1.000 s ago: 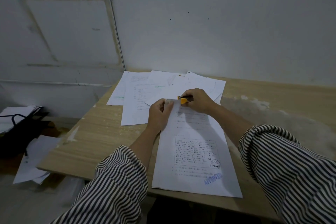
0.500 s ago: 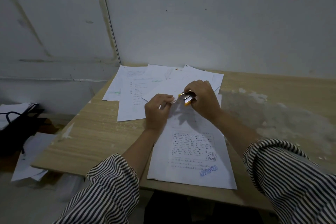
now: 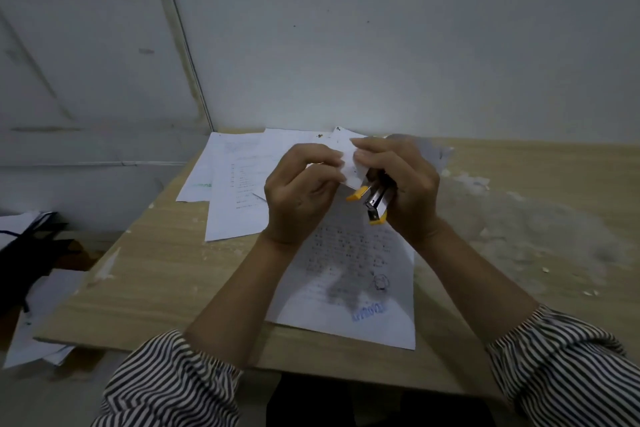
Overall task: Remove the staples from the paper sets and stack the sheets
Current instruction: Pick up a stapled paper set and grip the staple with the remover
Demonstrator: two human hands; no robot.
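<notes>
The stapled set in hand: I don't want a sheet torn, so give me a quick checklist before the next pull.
1. Left hand pinches the set's top corner: ok.
2. Right hand pinches the same corner of the stapled set: ok.
3. Orange-and-metal stapler kept clear of the paper: not ok, it sits in the right hand's palm against the corner.
4. Staple out: cannot tell, fingers hide it.
5. Lower sheets rest flat on the table: ok.
6. Loose sheets for stacking within view: ok, behind the hands.
</notes>
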